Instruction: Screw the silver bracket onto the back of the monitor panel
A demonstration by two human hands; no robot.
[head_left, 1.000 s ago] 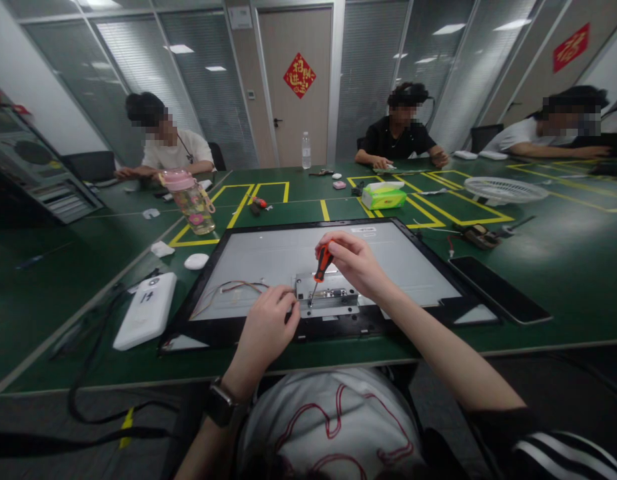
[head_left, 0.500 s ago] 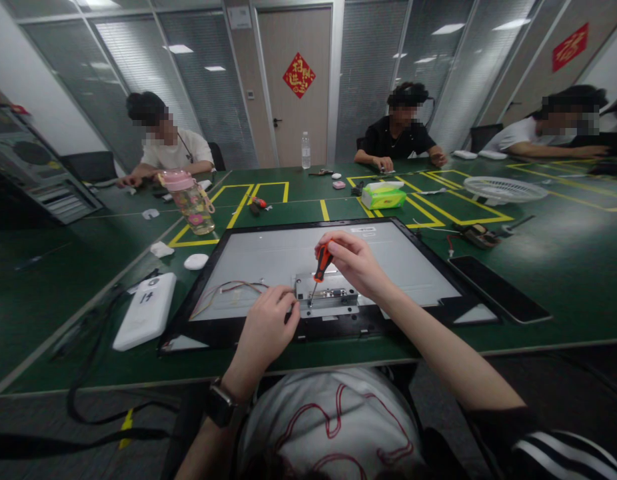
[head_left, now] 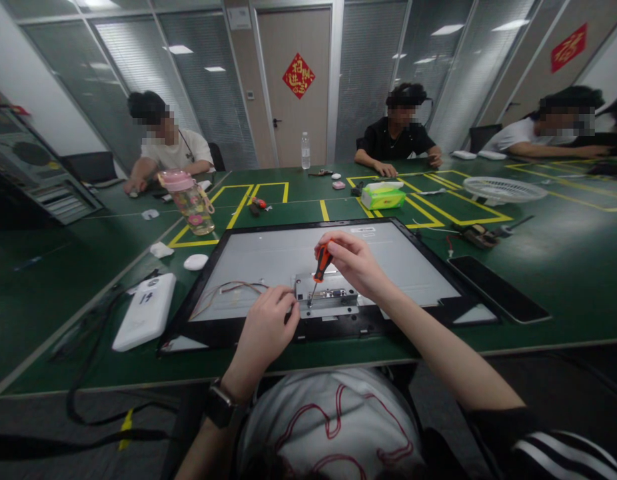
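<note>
A flat display panel (head_left: 268,250) with a grey back and black frame lies in front of me. On its near half sits a metal bracket (head_left: 333,311) with a small circuit board. My right hand (head_left: 356,263) holds an orange and black screwdriver (head_left: 322,265) by the handle, its shaft slanting down to a screw at the bracket's left part. With curled fingers, my left hand (head_left: 268,320) grips the bracket's left end; the fingertips are partly hidden. Thin wires (head_left: 228,287) lie across the panel left of the bracket.
Left of the panel are a white power bank (head_left: 146,312), a white oval case (head_left: 195,262) and a pink-lidded bottle (head_left: 191,203). At right lies a black phone (head_left: 498,288). Beyond stand a tissue pack (head_left: 383,196) and a white fan grille (head_left: 503,190). Several people sit across the green table.
Both my hands and the screwdriver keep nearly the same place. Across the table, the hands of two people have shifted slightly.
</note>
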